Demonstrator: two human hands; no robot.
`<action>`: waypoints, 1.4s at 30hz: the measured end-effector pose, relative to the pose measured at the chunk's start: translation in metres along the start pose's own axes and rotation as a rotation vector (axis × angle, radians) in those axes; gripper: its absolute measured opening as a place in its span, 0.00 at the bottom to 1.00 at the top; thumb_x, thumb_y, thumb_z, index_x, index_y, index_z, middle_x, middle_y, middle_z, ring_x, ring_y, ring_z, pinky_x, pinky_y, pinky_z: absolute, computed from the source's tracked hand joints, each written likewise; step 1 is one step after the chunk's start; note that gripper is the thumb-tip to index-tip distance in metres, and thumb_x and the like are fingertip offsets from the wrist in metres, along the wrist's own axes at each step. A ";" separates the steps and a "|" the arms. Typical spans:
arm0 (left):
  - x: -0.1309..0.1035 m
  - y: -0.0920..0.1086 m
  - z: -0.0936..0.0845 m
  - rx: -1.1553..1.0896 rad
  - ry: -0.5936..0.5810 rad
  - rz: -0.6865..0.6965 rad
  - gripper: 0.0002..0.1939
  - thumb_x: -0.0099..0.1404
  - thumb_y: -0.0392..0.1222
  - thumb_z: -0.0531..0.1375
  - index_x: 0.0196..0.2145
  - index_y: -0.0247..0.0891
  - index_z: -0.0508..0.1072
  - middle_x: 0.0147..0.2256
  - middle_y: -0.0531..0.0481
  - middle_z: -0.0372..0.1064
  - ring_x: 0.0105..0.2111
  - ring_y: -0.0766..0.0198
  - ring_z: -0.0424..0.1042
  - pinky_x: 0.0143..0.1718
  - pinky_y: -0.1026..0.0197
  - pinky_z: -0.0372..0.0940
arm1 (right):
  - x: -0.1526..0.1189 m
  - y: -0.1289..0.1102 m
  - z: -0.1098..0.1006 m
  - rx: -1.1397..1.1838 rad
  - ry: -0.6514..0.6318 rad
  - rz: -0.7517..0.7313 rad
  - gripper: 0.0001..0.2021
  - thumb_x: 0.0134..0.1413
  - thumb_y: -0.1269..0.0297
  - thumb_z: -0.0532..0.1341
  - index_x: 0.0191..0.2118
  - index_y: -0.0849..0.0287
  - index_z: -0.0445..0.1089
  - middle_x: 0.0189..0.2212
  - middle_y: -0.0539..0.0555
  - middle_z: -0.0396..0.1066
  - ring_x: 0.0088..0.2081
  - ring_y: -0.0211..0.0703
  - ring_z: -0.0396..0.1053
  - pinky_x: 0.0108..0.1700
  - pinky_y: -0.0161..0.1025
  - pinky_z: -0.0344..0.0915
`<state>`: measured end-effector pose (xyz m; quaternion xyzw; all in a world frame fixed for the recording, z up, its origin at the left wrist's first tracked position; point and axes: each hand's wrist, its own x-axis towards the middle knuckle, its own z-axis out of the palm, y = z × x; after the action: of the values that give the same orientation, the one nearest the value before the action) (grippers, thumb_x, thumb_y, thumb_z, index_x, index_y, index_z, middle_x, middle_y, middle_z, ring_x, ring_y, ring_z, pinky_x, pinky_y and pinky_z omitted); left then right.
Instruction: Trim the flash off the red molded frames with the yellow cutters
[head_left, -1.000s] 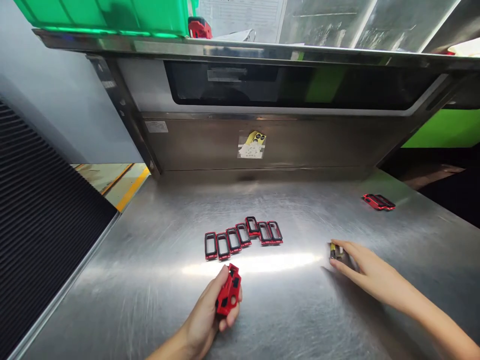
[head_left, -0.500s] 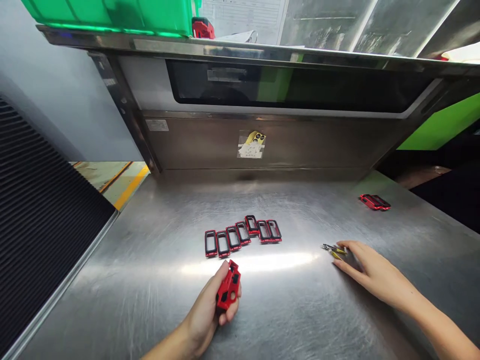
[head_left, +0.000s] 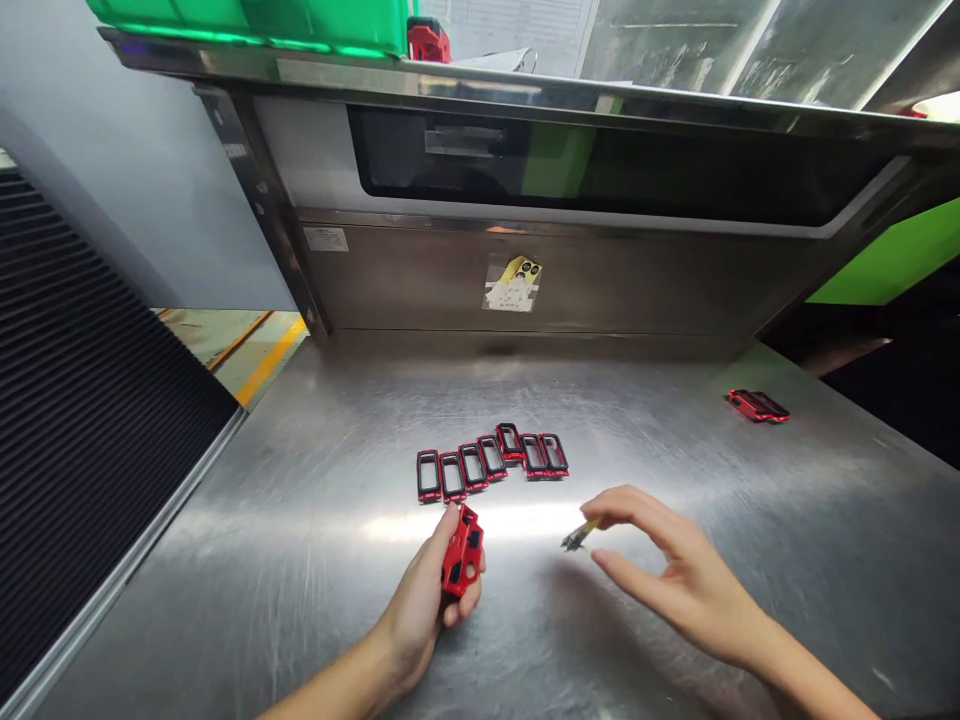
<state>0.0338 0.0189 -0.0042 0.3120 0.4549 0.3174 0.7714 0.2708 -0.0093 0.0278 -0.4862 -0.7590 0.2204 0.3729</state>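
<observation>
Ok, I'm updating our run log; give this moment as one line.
left hand: holds red part | right hand: holds small tool | frames: on table

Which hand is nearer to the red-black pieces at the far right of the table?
Right: the right hand is in front of the red-black pieces, to their left; the left hand is much farther left, holding a red part.

A scratched metal worktop (head_left: 315, 560) fills the near side — a bright streak of light (head_left: 517, 522) across its middle. On the far side, a metal shelf (head_left: 525, 92) runs above a dark panel (head_left: 690, 170). Left, a grey wall (head_left: 97, 180) meets pale floor (head_left: 246, 356) — yellow-lined.
</observation>
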 end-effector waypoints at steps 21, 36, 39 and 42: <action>-0.003 -0.001 0.005 -0.011 0.044 -0.006 0.30 0.52 0.71 0.54 0.19 0.39 0.60 0.12 0.60 0.51 0.14 0.74 0.47 0.17 0.67 0.40 | 0.034 -0.034 0.075 0.337 0.030 -0.266 0.09 0.62 0.58 0.62 0.42 0.58 0.70 0.32 0.55 0.72 0.33 0.43 0.70 0.35 0.37 0.71; -0.002 0.000 0.006 -0.093 0.061 -0.014 0.29 0.52 0.70 0.57 0.20 0.37 0.64 0.13 0.59 0.54 0.12 0.76 0.45 0.15 0.68 0.38 | 0.041 -0.034 0.070 0.283 -0.139 -0.257 0.12 0.65 0.55 0.58 0.41 0.59 0.69 0.33 0.56 0.72 0.34 0.43 0.69 0.36 0.38 0.69; -0.002 0.000 0.005 -0.077 0.054 -0.014 0.29 0.51 0.70 0.57 0.20 0.37 0.64 0.12 0.60 0.54 0.12 0.75 0.45 0.15 0.67 0.38 | 0.044 -0.036 0.068 0.308 -0.177 -0.231 0.12 0.64 0.55 0.58 0.42 0.59 0.70 0.34 0.56 0.73 0.34 0.43 0.69 0.36 0.38 0.69; -0.002 0.000 0.005 -0.059 0.048 -0.013 0.29 0.52 0.70 0.56 0.20 0.38 0.63 0.11 0.61 0.51 0.12 0.75 0.44 0.15 0.67 0.37 | 0.044 -0.037 0.068 0.331 -0.187 -0.204 0.12 0.64 0.54 0.59 0.41 0.59 0.70 0.34 0.56 0.73 0.35 0.43 0.70 0.36 0.38 0.69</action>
<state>0.0374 0.0161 -0.0014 0.2786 0.4655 0.3331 0.7712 0.1856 0.0168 0.0268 -0.3163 -0.7889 0.3474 0.3960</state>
